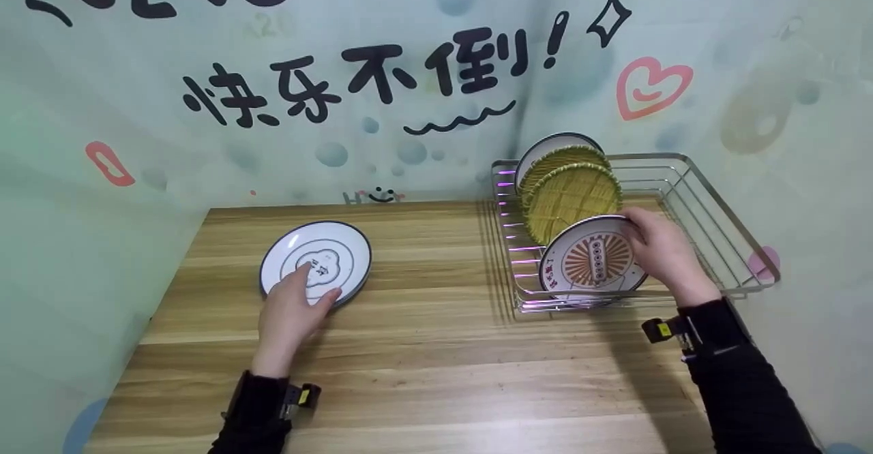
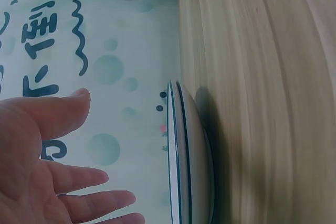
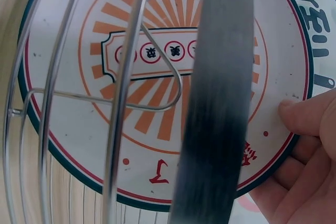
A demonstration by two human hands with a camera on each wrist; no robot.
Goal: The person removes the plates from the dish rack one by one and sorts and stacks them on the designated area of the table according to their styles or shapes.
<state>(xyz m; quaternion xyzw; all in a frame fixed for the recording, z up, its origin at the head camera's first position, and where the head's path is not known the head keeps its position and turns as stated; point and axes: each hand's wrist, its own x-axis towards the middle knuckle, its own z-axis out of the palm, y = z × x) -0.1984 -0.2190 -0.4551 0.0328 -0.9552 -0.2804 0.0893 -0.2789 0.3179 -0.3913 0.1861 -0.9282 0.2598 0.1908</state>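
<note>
My right hand (image 1: 665,253) pinches the right rim of a white plate (image 1: 597,260) with an orange sunburst print, thumb on its face and fingers behind. That plate stands tilted at the front of a wire dish rack (image 1: 726,215); in the right wrist view the rack's bars cross in front of it. On the table's left side lies a small stack of white blue-rimmed plates (image 1: 354,256). Over it hovers my left hand (image 1: 286,314), fingers spread and relaxed; the left wrist view has a gap between these fingers and the stacked plates (image 2: 191,171).
Behind the sunburst plate, two round green woven mats (image 1: 576,202) lean in the rack, with another white plate (image 1: 542,154) at the back. The wooden table (image 1: 436,352) meets a printed cloth backdrop (image 1: 423,147) behind and at both sides.
</note>
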